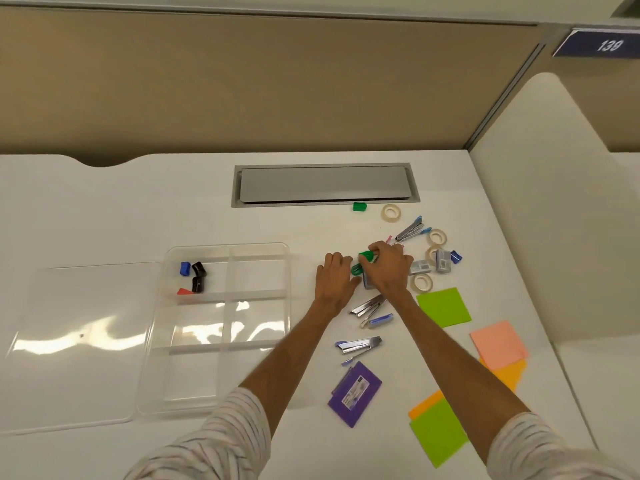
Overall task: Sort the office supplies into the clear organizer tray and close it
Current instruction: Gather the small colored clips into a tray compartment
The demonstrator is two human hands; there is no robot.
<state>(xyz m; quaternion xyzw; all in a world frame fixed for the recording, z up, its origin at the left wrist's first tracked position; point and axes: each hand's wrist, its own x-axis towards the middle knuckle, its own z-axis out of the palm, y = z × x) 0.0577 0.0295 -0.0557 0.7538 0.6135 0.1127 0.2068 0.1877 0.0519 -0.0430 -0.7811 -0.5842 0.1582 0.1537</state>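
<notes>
The clear organizer tray sits left of centre, its lid flat on the desk beside it. The tray's far-left compartment holds a blue sharpener, two black sharpeners and a red one. My right hand pinches a green sharpener just above the desk. My left hand rests next to it, fingers curled at a second green piece; whether it grips that piece is unclear. Another green sharpener lies by the cable hatch.
Staplers, tape rolls, staple boxes, a purple card pack and coloured sticky notes are scattered on the right half of the white desk. A grey cable hatch lies at the back. A partition stands at the right.
</notes>
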